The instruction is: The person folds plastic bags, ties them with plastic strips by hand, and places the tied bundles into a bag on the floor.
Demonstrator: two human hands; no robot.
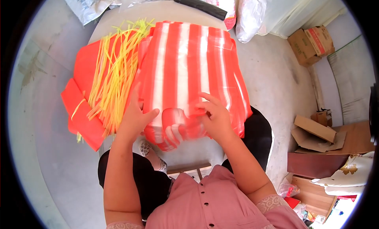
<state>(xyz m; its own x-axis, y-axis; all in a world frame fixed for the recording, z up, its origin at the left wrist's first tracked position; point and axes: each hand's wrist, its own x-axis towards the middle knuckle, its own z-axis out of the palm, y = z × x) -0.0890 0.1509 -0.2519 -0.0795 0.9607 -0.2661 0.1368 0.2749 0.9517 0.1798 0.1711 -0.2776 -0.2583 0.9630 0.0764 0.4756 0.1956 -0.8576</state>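
A stack of red-and-white striped plastic sheeting (182, 67), possibly bags, lies spread in front of me, its near edge crumpled and hanging toward my lap. My left hand (136, 117) is at its left near corner, thumb and fingers apart, holding nothing I can see. Over the right part of the near edge is my right hand (215, 116), fingers bent but apart and slightly blurred. Whether its fingertips touch the plastic I cannot tell. Between the hands, a fold of the sheeting curls up. Yellow strips (114, 77) lie to the left, across folded red material (85, 59).
A black bar-like object (200, 7) lies at the far edge of the table (134, 11). White plastic sacks (250, 15) stand behind it. Cardboard boxes (312, 45) sit on the floor at far right, and an opened carton (316, 136) rests on a wooden surface nearer.
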